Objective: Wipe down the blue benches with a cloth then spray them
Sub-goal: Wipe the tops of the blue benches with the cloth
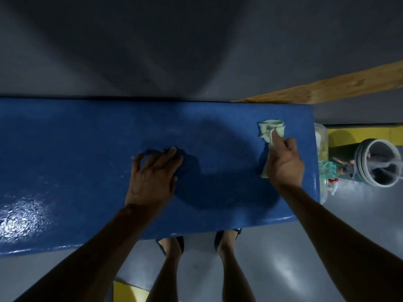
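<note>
The wiping step was in hand; spraying had not begun. The right hand (283, 164) pressed a pale cloth (271, 130) onto the blue worktop (87, 149) near its right end, forefinger stretched along the cloth, which bunched just beyond it. The left hand (152, 177) lay flat, fingers spread, holding nothing, at centre frame. Next, probably, the cloth needs sweeping across the remaining surface.

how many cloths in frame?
1. The pale cloth lies on the blue bench near its right end, under the right hand, whose fingers press on it. The left hand rests bare on the bench. Others may sit off-frame.
</note>
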